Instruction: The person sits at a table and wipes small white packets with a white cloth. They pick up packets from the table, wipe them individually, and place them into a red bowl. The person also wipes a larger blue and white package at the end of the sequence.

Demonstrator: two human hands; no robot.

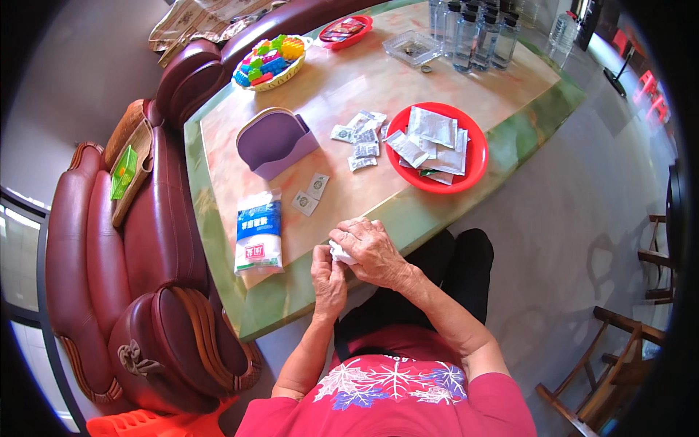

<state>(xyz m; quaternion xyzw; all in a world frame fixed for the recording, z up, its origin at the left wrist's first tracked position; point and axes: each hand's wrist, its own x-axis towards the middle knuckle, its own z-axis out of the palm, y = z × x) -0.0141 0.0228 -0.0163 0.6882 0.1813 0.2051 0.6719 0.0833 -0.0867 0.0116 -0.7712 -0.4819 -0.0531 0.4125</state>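
Close to the table's near edge, both my hands are closed on a small crumpled white piece (pixel 341 253), perhaps tissue or a wrapper; the fingers cover most of it. My left hand (pixel 330 285) pinches it from below and the left, while my right hand (pixel 373 253) curls over it from the right. Ahead lie two small white square sachets (pixel 318 185) and a loose group of white sachets (pixel 364 136). A red round tray (pixel 480 161) holds several larger white packets (pixel 435 127). To the left lies a blue and white bag (pixel 258 231).
A purple open box (pixel 275 150) stands left of the sachets. Farther back are a basket (pixel 271 84) of coloured building blocks, a small red tray (pixel 348 44), a glass ashtray (pixel 412 48) and several clear bottles (pixel 466 42). A maroon leather sofa (pixel 156 211) borders the table's left.
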